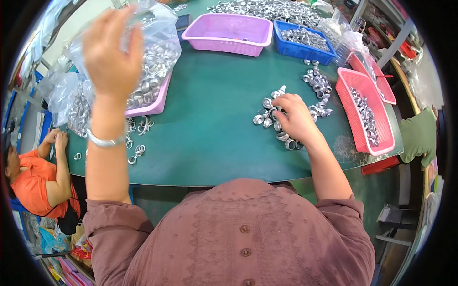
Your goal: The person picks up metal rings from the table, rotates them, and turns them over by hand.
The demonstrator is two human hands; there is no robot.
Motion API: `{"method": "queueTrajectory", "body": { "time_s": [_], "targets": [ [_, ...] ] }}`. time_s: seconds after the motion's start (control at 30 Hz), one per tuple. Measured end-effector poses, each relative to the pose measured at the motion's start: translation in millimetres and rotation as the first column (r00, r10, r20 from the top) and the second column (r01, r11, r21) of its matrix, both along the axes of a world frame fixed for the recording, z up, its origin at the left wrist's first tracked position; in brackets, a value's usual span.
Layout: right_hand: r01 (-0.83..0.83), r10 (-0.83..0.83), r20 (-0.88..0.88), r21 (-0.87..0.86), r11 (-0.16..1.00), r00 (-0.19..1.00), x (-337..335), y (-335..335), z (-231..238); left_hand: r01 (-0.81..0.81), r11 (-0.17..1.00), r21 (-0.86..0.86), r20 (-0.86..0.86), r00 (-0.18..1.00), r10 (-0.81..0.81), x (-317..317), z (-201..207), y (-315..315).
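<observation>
My left hand (112, 52) is raised with fingers spread, in front of a clear plastic bag (160, 28) full of small silver metal rings. That bag sits in a pink tray (155, 105) at the left of the green table (210, 124). I cannot tell whether the hand touches the bag. My right hand (293, 117) rests palm down on a loose pile of silver rings (267, 117), its fingers curled over some of them. A second heap of rings (318, 83) lies just beyond it. A few rings (136, 155) are scattered near my left forearm.
A pink basket (229, 28) and a blue bin of rings (303, 43) stand at the back. At the right are red baskets (365, 114) holding rings. More bags of rings (76, 107) lie at the left, by a person in orange (36, 176).
</observation>
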State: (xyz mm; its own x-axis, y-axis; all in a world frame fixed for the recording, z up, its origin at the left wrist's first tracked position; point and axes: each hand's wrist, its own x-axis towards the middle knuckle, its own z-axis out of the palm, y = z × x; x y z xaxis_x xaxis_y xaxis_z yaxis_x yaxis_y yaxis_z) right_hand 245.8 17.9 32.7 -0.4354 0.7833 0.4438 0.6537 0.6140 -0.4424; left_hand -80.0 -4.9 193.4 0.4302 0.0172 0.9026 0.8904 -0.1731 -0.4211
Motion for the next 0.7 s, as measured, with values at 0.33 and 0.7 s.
{"method": "queueTrajectory", "body": {
  "time_s": [0.33, 0.7],
  "targets": [
    [-0.144, 0.115, 0.436, 0.034, 0.989, 0.892, -13.4, 12.0, 3.6, 0.413, -0.001, -0.911, 0.408, 0.9, 0.154, 136.1, -164.5, -8.0],
    [-0.436, 0.1, -0.517, -0.584, 0.685, 0.85, -13.5, 8.5, 3.6, 0.965, -0.19, 0.179, 0.761, -0.013, 0.648, 113.9, -169.9, -16.3]
  ]
}}
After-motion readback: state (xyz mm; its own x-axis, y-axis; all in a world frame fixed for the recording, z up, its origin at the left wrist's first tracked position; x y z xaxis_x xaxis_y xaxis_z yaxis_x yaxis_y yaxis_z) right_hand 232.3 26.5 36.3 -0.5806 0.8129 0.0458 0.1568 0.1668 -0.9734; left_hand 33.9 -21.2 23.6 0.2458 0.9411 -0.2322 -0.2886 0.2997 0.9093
